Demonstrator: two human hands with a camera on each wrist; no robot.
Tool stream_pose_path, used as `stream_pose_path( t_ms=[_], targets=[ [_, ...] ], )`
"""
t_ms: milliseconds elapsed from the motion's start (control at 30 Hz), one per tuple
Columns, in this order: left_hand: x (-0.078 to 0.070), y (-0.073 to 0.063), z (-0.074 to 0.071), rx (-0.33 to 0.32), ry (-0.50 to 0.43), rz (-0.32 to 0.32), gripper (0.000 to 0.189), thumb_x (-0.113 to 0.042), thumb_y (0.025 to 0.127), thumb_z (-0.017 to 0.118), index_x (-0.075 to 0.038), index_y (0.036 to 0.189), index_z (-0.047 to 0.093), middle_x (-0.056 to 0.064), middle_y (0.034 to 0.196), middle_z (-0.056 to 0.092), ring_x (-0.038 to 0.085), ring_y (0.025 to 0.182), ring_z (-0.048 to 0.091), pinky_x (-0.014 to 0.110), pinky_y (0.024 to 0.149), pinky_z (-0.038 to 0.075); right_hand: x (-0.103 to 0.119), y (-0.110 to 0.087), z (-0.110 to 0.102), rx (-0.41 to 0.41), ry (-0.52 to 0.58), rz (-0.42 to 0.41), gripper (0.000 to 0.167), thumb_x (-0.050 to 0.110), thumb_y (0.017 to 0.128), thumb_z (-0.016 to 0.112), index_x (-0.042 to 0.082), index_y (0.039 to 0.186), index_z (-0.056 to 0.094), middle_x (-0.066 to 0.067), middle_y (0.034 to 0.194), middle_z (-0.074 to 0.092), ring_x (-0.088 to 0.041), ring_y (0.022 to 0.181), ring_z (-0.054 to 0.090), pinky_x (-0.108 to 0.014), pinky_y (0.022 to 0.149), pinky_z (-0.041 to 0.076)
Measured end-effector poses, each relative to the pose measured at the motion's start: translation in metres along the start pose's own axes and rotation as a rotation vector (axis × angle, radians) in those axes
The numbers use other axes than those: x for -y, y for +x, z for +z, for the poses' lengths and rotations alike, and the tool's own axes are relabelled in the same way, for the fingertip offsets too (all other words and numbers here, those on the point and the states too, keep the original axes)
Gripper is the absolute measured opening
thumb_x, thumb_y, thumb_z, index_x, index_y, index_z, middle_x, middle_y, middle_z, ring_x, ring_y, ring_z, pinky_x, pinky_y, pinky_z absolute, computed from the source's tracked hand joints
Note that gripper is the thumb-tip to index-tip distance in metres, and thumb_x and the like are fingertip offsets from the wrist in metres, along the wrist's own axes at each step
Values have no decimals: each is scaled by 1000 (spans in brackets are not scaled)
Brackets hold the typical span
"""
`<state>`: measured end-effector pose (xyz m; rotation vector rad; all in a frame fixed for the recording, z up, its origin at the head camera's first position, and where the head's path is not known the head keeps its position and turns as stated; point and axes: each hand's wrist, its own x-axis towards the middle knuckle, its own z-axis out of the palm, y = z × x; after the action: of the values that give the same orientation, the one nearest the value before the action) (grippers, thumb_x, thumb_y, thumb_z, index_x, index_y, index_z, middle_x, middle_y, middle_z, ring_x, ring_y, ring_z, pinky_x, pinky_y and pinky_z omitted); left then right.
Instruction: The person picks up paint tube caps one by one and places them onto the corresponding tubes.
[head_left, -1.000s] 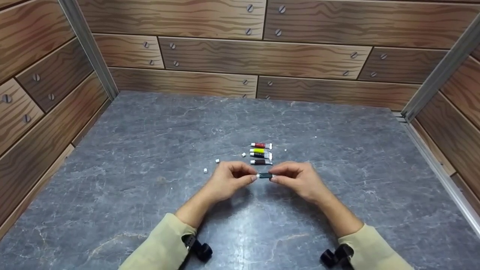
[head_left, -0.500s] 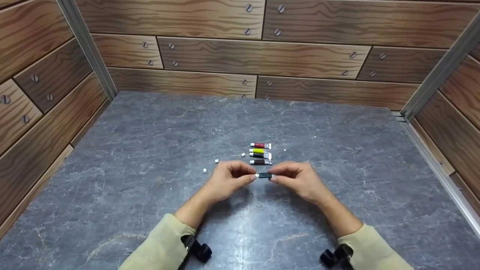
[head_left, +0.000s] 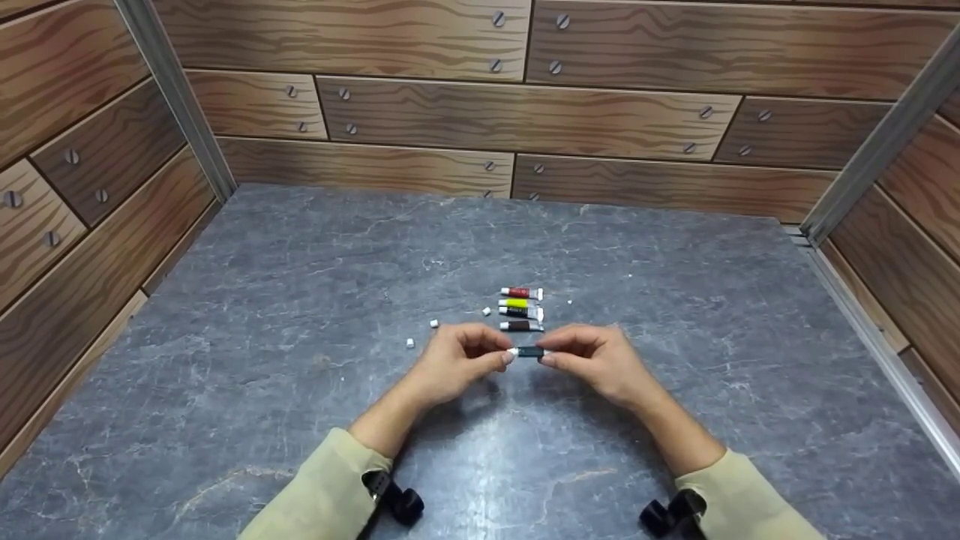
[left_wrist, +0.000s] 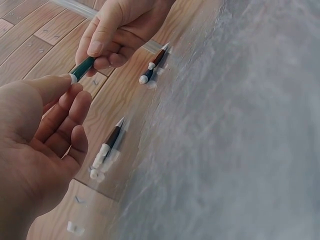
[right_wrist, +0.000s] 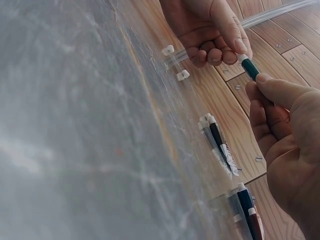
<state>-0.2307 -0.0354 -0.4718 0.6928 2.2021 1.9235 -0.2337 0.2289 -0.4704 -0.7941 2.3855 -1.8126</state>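
A small dark green paint tube (head_left: 531, 352) with a white cap (right_wrist: 242, 58) is held level just above the table between both hands. My left hand (head_left: 454, 361) pinches the cap between thumb and index finger. At the other end, my right hand (head_left: 600, 360) pinches the tube's flat tail. Beyond the hands lie a dark brown tube (head_left: 519, 326), a black-looking tube (head_left: 517, 312), a yellow tube (head_left: 516, 303) and a red tube (head_left: 517, 292), roughly parallel, white-capped ends to the left. The yellow and black-looking tubes lie close together.
Small white pieces, perhaps caps, lie left of the tubes: one near them (head_left: 486, 310), another farther left (head_left: 434, 324), a third (head_left: 410, 343) beside my left hand. The grey marbled table (head_left: 300, 262) meets wood-patterned walls (head_left: 420, 112) at the back and sides.
My left fingertips have shifted slightly on the cap, and a little more white shows there. Both hands otherwise stay in place; the tubes on the table have not moved.
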Motion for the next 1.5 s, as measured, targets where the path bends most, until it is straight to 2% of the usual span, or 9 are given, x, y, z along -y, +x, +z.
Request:
stream_pose_path(
  t_ms=[100, 300, 533, 1033, 1267, 1500],
  targets=[
    [0, 0, 0, -4, -1, 11, 14, -8, 95, 79, -1, 108, 79, 6, 91, 77, 15, 79, 69, 24, 72, 57, 0, 0, 0, 2, -2, -1, 20, 5, 92, 82, 1, 112, 80, -15, 109, 78, -22, 95, 74, -28, 79, 61],
    [0, 0, 0, -8, 13, 26, 18, -9, 97, 77, 4, 109, 78, 9, 92, 76, 15, 80, 67, 22, 71, 54, -1, 0, 0, -2, 3, -13, 20, 2, 92, 81, -2, 111, 79, -18, 109, 77, -18, 91, 74, -26, 75, 60],
    [1, 0, 1, -18, 15, 30, 14, -7, 95, 79, 1, 106, 80, 5, 95, 77, 10, 80, 66, 23, 72, 54, -2, 0, 0, 2, 0, -11, 20, 2, 91, 81, -2, 111, 79, -18, 109, 77, -16, 89, 74, -26, 74, 60],
    [1, 0, 0, -12, 21, 52, 15, -5, 95, 78, 3, 107, 78, 7, 96, 77, 11, 80, 66, 23, 72, 54, -2, -1, 0, 10, -1, -2, 21, 4, 92, 81, 0, 112, 79, -16, 110, 77, -22, 94, 74, -29, 79, 62],
    [1, 0, 1, -12, 28, 41, 17, -6, 95, 78, 3, 110, 77, 6, 95, 77, 10, 79, 65, 22, 71, 54, -1, 0, 1, -3, 8, -15, 22, 2, 92, 81, -3, 112, 78, -20, 110, 76, -16, 92, 73, -26, 77, 60],
    [0, 0, 1, -1, 30, 33, 13, -8, 96, 77, -1, 107, 79, 8, 89, 76, 20, 78, 67, 21, 68, 54, -1, 0, 2, -13, 32, -17, 21, 0, 92, 81, -4, 112, 78, -22, 109, 76, -14, 91, 73, -24, 74, 59]
  ],
)
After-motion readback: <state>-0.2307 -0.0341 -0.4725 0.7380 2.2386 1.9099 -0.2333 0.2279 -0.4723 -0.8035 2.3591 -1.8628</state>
